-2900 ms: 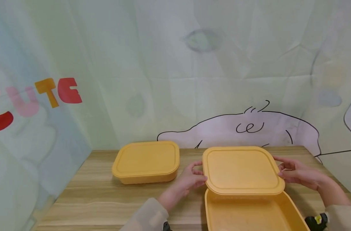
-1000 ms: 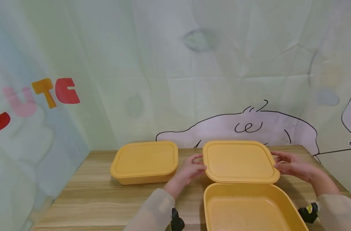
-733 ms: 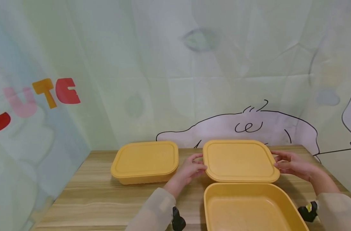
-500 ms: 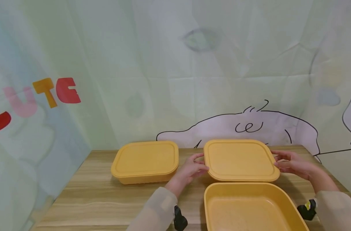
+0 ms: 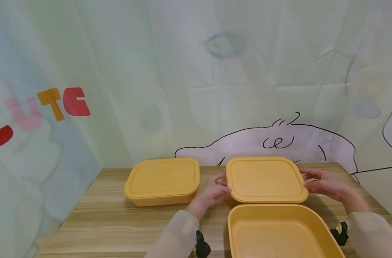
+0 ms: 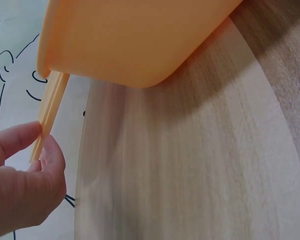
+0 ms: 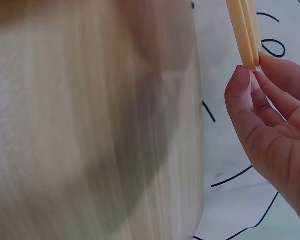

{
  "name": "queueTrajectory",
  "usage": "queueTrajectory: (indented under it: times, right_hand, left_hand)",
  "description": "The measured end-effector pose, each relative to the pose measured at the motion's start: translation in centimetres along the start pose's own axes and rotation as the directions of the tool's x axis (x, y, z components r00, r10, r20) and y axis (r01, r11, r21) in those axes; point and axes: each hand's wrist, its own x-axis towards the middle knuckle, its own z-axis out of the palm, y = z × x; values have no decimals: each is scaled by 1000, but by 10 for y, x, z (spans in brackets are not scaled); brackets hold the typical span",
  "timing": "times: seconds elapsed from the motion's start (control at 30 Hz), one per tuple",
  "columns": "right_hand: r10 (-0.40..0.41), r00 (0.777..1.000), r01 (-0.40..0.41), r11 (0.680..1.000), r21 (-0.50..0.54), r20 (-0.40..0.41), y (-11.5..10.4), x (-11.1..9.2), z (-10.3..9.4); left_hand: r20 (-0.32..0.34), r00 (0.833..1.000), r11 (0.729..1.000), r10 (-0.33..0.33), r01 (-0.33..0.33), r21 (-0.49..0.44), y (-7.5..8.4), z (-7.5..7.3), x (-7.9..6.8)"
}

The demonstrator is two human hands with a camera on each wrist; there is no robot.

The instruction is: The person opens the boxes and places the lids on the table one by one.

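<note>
Both hands hold a flat yellow lid [image 5: 266,180] with rounded corners, just beyond the far rim of an open yellow box [image 5: 232,229]. My left hand [image 5: 211,190] pinches the lid's left edge. In the left wrist view, thumb and fingers close on the lid's edge [image 6: 51,107], seen side-on below the box wall [image 6: 140,40]. At the opposite edge, my right hand [image 5: 324,185] pinches the lid between thumb and fingers; the right wrist view shows that yellow edge [image 7: 246,37] at the fingertips. The near end of the box is cut off by the frame.
A second yellow box [image 5: 163,181] with its lid on stands on the wood-grain table [image 5: 118,225], left of my left hand. Behind the table hangs a printed cloth [image 5: 150,89] with cartoon drawings. A black device [image 5: 202,244] sits at the left wrist, another [image 5: 340,233] at the right.
Since the earliest frame, both hands have moved the lid away from me, off the box's far rim, showing more of the box's inside. Lately the lid's right edge and right hand shifted slightly left.
</note>
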Motion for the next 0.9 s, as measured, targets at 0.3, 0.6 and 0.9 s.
queueTrajectory:
  times: [0.3, 0.6, 0.9]
  right_hand:
    - [-89, 993, 83, 994, 75, 75, 15, 4, 4]
    - [-55, 997, 54, 998, 11, 55, 25, 6, 10]
    - [-32, 998, 32, 999, -3, 54, 30, 7, 10]
  left_hand:
    - [-16, 1000, 1000, 11, -11, 8, -10, -2, 1]
    - [-22, 999, 1000, 24, -24, -7, -21, -1, 4]
    - [-34, 999, 1000, 7, -8, -30, -27, 1, 2]
